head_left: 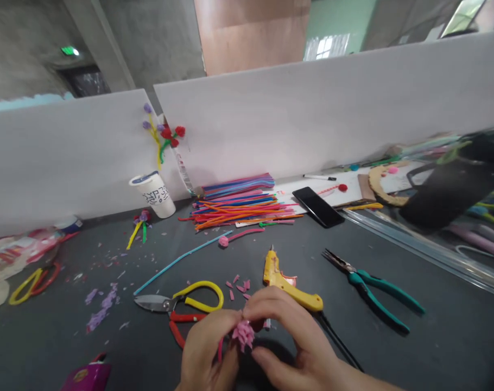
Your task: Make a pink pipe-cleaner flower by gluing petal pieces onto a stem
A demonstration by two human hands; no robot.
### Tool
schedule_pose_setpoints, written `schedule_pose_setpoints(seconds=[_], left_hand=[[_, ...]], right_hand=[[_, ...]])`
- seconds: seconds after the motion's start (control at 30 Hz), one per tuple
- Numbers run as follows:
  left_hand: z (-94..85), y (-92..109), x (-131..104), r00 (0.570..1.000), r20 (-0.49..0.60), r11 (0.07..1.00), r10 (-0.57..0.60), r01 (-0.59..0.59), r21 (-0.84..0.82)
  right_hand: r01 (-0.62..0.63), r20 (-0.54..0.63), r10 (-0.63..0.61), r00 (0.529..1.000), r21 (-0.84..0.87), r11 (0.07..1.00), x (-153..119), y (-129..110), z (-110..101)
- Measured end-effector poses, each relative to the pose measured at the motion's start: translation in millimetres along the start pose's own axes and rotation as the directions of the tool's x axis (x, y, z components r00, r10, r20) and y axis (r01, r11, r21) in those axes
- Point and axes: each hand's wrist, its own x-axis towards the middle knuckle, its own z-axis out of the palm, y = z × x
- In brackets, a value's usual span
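A small pink fuzzy flower (244, 335) is held between both hands at the bottom centre. My left hand (209, 347) is closed on it from the left, and a bit of pink stem shows by its fingers. From the right, my right hand (291, 336) has its thumb and fingers curved around the flower, fingertips touching its upper side. Beyond the hands lie pink clippings (241, 287). Scissors with one yellow and one red handle (165, 304) lie to the left, partly behind my left hand. A yellow glue gun (291, 288) rests just beyond my right hand.
Teal-handled pliers (387, 293) lie at the right. Farther back are colourful pipe cleaners (239, 206), a black phone (318, 207), a white cup (155, 195) and a dark bottle (446, 184). Purple scraps (102, 312) and a magenta box (86, 376) are at the left.
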Motion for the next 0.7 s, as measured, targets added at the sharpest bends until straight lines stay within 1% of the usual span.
schedule_pose_setpoints(seconds=[0.07,0.13,0.2,0.3,0.43,0.6,0.7], left_hand=[[1.8,-2,-5,0.999,0.031,0.999,-0.028,0.029,-0.025],[5.6,0,-8,0.997,0.013,0.996,-0.079,0.079,-0.039],[11.2,6,-8,0.980,-0.102,0.985,-0.168,0.164,-0.053],[19.7,16,-5,0.951,-0.158,0.961,-0.265,0.247,-0.128],[25.0,23,1,0.938,-0.177,0.949,-0.299,0.271,-0.162],[27.0,28,5,0.916,-0.216,0.940,-0.338,0.317,-0.127],[28.3,32,9,0.900,-0.214,0.924,-0.379,0.353,-0.148]], right_hand=[[-0.011,0.018,0.011,1.000,0.017,1.000,-4,2,-1],[-0.030,0.018,0.029,0.999,0.027,0.999,-5,3,-2],[-0.047,0.020,0.046,0.999,0.045,0.998,-4,2,-3],[-0.072,0.042,0.069,0.997,0.071,0.995,-3,0,-4],[-0.082,0.036,0.079,0.996,0.093,0.992,-2,-1,-5],[-0.090,0.011,0.090,0.996,0.114,0.989,-3,0,-2],[-0.104,-0.012,0.107,0.994,0.133,0.986,-4,1,1]])
